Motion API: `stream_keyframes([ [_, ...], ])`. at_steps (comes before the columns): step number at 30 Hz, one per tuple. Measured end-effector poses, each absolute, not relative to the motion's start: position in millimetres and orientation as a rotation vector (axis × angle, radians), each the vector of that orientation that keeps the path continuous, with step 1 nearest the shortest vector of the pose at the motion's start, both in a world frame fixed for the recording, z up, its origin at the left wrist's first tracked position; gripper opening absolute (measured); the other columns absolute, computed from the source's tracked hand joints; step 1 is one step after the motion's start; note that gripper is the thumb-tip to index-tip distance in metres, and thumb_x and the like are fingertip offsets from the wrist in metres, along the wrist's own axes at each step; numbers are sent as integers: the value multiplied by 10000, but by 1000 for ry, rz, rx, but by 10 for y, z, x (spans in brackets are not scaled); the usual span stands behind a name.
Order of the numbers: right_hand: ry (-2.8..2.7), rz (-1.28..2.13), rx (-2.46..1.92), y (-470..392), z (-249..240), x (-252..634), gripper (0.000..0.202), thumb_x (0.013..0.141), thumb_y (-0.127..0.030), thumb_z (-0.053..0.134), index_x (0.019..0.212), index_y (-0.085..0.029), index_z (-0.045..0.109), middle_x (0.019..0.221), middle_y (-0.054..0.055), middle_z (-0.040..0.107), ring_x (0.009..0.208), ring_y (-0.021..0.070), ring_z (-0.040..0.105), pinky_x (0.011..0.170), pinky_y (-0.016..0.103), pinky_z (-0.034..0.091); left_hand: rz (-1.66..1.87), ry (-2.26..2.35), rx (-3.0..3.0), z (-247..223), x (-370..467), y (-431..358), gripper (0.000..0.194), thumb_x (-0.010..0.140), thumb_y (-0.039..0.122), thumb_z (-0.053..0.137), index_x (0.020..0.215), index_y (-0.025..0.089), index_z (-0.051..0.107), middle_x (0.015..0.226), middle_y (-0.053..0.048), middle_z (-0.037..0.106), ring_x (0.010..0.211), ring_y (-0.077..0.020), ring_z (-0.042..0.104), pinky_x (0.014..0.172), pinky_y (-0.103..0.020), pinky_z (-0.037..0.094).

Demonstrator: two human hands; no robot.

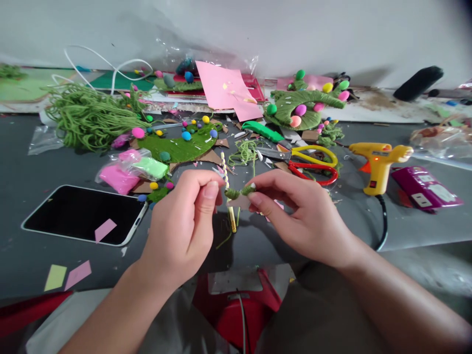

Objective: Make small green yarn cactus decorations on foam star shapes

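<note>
A small white piece partly wrapped in green yarn [239,194] is held up between my hands, over the middle of the dark table. My right hand [291,206] pinches its right end between thumb and fingers. My left hand [191,211] is closed at the left side of it, thumb against the index finger; what those fingers hold is too small to make out. A strand of green yarn runs up behind the piece toward a loose tangle [246,151]. Behind the piece, a patterned yellow pencil [232,220] lies on the table.
A phone [83,214] and bags of pink and green clay [121,176] lie left, below a yarn heap [92,118]. Scissors [313,156], a yellow glue gun [379,160] and a purple power box [426,189] are right. Green decorated shapes [180,146] stand behind.
</note>
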State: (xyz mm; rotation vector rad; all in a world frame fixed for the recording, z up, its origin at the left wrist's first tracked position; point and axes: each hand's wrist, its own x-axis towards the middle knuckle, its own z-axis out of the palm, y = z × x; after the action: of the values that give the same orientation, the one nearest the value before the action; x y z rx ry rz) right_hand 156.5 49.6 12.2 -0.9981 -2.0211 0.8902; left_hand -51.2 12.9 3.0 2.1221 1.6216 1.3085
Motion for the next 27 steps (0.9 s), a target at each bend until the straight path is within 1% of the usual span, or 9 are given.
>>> stream_keyframes([
  [5,-2038,854,-995,504,140,1559,92,1019,-230,608,1085,-217,669,920,-14,735,784,110,708,711,231,534,1273,1613,2106,95,-518,94,79,972,161,616,1031,211,632,874,17,683,712,-104,636,644,-236,489],
  [9,-2061,804,-985,509,152,1552,95,1015,-220,616,1093,-210,670,924,-16,738,776,100,693,706,219,526,1253,1586,2098,131,-522,84,125,919,133,659,1015,212,648,821,42,662,669,-87,615,642,-219,506],
  [12,-2092,755,-982,513,152,1548,107,1008,-202,623,1100,-202,678,930,-14,742,767,93,687,717,213,521,1230,1585,2133,139,-527,93,135,896,116,677,986,214,660,809,46,664,690,-91,634,679,-220,528],
  [16,-2106,722,-981,521,141,1553,135,1003,-168,612,1116,-187,684,946,7,745,825,115,706,765,225,530,1223,1596,2192,138,-541,104,137,886,126,694,988,215,678,824,35,698,697,-106,647,702,-235,551],
  [22,-2062,795,-962,517,133,1560,137,1006,-168,607,1114,-210,679,975,8,757,839,129,726,773,247,559,1211,1551,2234,149,-573,98,140,907,157,692,1021,237,700,816,20,721,689,-138,667,675,-266,572],
  [27,-2002,896,-964,518,154,1566,119,1010,-203,616,1110,-219,677,982,15,760,858,144,743,807,274,597,1253,1517,2208,140,-591,106,140,917,172,704,1023,264,719,939,0,753,707,-143,660,675,-286,576],
])
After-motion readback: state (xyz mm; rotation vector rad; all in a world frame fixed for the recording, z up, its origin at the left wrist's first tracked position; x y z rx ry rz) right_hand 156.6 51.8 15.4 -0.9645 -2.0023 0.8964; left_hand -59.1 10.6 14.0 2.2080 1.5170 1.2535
